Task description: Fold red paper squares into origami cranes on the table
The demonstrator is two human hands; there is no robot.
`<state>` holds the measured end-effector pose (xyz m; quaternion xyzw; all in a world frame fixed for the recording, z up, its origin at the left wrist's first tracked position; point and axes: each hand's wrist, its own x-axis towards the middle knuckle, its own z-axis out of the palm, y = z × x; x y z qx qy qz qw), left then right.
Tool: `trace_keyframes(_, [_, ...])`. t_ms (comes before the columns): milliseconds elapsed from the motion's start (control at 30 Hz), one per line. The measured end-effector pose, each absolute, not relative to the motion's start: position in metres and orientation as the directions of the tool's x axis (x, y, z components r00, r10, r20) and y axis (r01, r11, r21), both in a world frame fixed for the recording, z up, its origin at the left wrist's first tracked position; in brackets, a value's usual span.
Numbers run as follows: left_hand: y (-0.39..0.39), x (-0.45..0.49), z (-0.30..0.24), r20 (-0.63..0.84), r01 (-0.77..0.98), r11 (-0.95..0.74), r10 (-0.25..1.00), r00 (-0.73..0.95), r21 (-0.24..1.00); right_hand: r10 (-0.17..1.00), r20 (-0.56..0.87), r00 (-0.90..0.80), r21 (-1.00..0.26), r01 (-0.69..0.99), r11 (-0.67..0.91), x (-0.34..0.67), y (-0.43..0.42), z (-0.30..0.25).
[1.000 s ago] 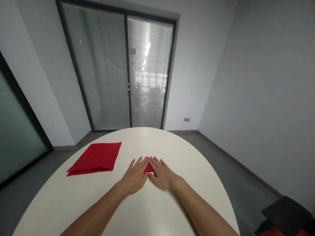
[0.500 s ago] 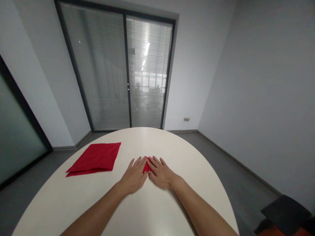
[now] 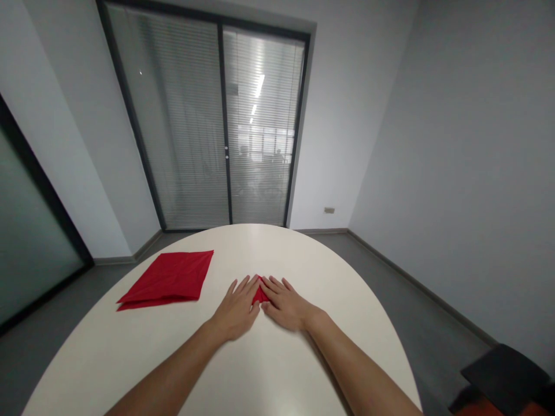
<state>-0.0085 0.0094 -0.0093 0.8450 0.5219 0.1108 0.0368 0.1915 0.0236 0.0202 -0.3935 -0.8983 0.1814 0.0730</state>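
- Both bare forearms come in from the near edge and lie over the white round table (image 3: 260,375).
- Black seat (image 3: 505,375), off the table, well to the right of the right hand and nearer than it.
- Left hand (image 3: 236,312): palm down, flat on the table, fingers stretched out and slightly spread, gripping nothing.
- Right hand (image 3: 284,306): same pose, flat with the palm down and fingers out, just beside the left hand, thumbs almost meeting.
- Small folded red cloth (image 3: 261,295): lies on the table under and between the two hands. Only a pointed red bit shows between the index fingers; both hands rest on it.
- Larger folded red cloth (image 3: 167,278): flat on the table, well to the left of the left hand and a little beyond it, untouched.
- Glass doors with blinds (image 3: 225,127): far beyond the fingertips, dark frame.
- Wall socket (image 3: 329,210): low on the far wall, beyond the right hand.
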Motion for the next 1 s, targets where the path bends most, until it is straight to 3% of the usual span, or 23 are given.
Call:
trace_keyframes(200, [0.008,-0.007,-0.007,0.164,0.873,-0.457,0.886,0.433,0.167,0.759,0.062,-0.648,-0.454,0.659,0.6,0.192,0.027,0.017])
trace_keyframes(367, [0.006,-0.005,-0.001,0.222,0.885,-0.449,0.881,0.417,0.12,0.746,0.098,-0.658,-0.422,0.651,0.63,0.193,0.026,0.018])
trace_keyframes(500, [0.006,-0.007,0.0,0.237,0.896,-0.424,0.891,0.387,0.131,0.726,0.021,-0.687,-0.382,0.666,0.641,0.191,0.019,0.021])
trace_keyframes(700, [0.009,-0.011,-0.003,0.127,0.897,-0.414,0.909,0.398,0.155,0.739,-0.139,-0.659,-0.375,0.726,0.577,0.183,0.009,0.026])
trace_keyframes(1000, [0.009,-0.009,-0.004,0.104,0.903,-0.39,0.92,0.377,0.18,0.855,-0.312,-0.414,-0.278,0.901,0.334,0.181,-0.004,0.038])
